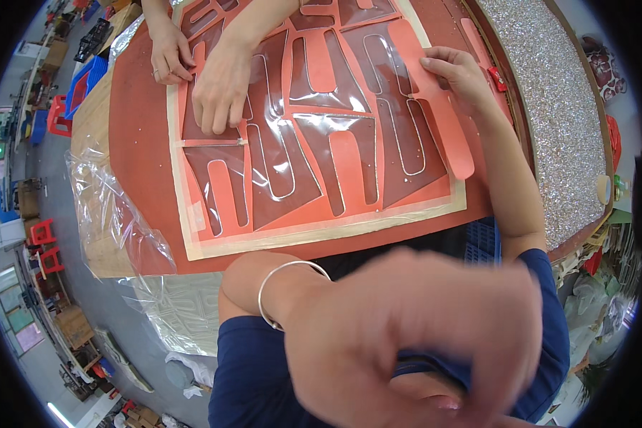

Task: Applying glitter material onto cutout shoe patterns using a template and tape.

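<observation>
My left hand (414, 314), with a thin light bangle (264, 298) at its wrist, is raised very close to the camera. Its fingers curve round but are smeared by motion, so I cannot tell what, if anything, they hold. At the right side of the table, my right hand (460, 75) pinches a long coral-red strip (442, 132) with a rounded end. That strip lies over the edge of a sheet of dark brown panels (346, 132) under clear film, with coral-red borders and sparkling outlines. Pale tape (321, 235) frames the sheet.
Across the table, a co-worker's two hands (221, 93) (170, 60) work at the sheet's left part. A glittering silver surface (560, 121) runs along the right. Clear plastic film (114, 207) hangs over the table's left edge. Red stools (46, 246) stand on the floor at left.
</observation>
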A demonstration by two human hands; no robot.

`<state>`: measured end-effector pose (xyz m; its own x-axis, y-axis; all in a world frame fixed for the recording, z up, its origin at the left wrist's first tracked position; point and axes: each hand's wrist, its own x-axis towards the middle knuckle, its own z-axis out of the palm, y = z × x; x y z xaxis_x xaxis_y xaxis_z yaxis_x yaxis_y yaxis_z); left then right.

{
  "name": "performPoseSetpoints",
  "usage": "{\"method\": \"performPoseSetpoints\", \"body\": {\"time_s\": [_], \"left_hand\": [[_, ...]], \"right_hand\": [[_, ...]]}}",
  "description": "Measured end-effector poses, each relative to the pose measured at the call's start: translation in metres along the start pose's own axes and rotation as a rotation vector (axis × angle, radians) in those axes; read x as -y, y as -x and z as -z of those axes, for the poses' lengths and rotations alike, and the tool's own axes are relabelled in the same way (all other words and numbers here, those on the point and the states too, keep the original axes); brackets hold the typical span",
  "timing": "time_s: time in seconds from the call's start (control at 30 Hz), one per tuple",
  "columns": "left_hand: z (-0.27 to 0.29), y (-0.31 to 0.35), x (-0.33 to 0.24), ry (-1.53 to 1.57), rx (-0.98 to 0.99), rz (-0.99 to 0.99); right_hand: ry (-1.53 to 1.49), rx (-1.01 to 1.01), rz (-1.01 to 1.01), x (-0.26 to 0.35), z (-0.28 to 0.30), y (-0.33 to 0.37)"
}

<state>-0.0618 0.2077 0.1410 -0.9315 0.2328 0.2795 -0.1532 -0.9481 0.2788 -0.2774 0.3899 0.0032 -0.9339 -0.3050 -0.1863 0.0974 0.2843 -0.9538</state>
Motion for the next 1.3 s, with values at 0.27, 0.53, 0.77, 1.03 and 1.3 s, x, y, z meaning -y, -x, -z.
{"method": "performPoseSetpoints", "body": {"time_s": [0.27, 0.53, 0.77, 1.03, 1.3], "left_hand": [[0.132, -0.023, 0.056, -1.332, -0.428, 0.102], [0.129, -0.02, 0.067, -0.638, -0.531, 0.682], [0.142, -0.016, 0.066, -0.598, -0.687, 0.576], [0.15, -0.015, 0.053, -0.672, -0.783, 0.473], [0.148, -0.009, 0.043, -0.796, -0.766, 0.418]], "right_hand": [[-0.459, 0.174, -0.021, 0.02, -0.027, 0.014], [-0.169, 0.16, -0.012, 0.013, -0.01, -0.036], [0.118, 0.146, 0.023, 0.014, -0.024, -0.079], [0.272, 0.036, 0.075, 0.007, -0.035, -0.095], [0.223, 0.027, 0.1, -0.001, -0.042, -0.098]]}}
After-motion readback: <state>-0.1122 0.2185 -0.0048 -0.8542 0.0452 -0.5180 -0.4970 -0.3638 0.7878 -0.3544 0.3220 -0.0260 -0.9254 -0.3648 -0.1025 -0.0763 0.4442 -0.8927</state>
